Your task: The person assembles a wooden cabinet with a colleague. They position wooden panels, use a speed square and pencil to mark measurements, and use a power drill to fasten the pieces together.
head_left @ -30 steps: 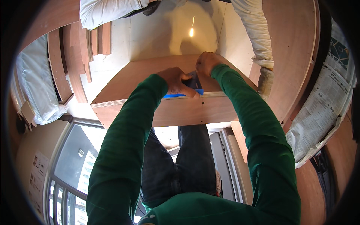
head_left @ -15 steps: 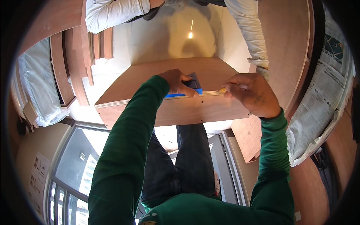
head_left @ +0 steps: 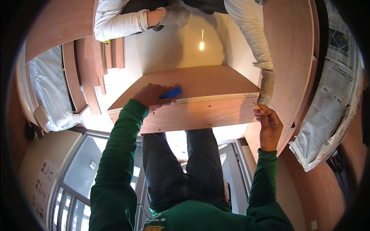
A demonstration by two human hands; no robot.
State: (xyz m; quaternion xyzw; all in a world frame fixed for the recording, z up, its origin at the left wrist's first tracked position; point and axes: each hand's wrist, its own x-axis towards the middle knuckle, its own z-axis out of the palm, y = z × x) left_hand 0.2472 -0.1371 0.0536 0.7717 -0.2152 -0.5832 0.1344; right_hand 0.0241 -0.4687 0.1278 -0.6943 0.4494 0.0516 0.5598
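Over on the far left there's some white plastic sheeting [head_left: 52, 92] draped over something, and next to it a few loose plywood strips [head_left: 94, 73] leaning together. Then comes the main piece, a plywood panel [head_left: 200, 82] lying flat like a shelf inside a cabinet, its layered front edge facing the person.

The person's left hand [head_left: 152, 96], green sleeve, sits on the panel just behind its front edge, toward the front-left corner. That grip is closed around a blue tool [head_left: 170, 92] resting flat on the panel; hard to say exactly what kind of tool it is, since only the blue body pokes out past the fingers. A lower plywood face [head_left: 200, 115] with a few small holes runs right under the front edge.

The person's right hand [head_left: 268, 123] is up at the front-right corner of the panel, fingers pinched together on a tiny yellow bit [head_left: 257, 107], too small to tell what it is. It's right at the corner, just beside the panel's edge.

A co-worker stands across from the person: one gloved hand [head_left: 175, 16] is up near the back wall, the other gloved hand [head_left: 266, 87] hangs down along the cabinet's side panel [head_left: 293, 57], touching the same front-right corner just above the person's right hand. Crumpled newspaper [head_left: 331, 96] lies off to the far right.
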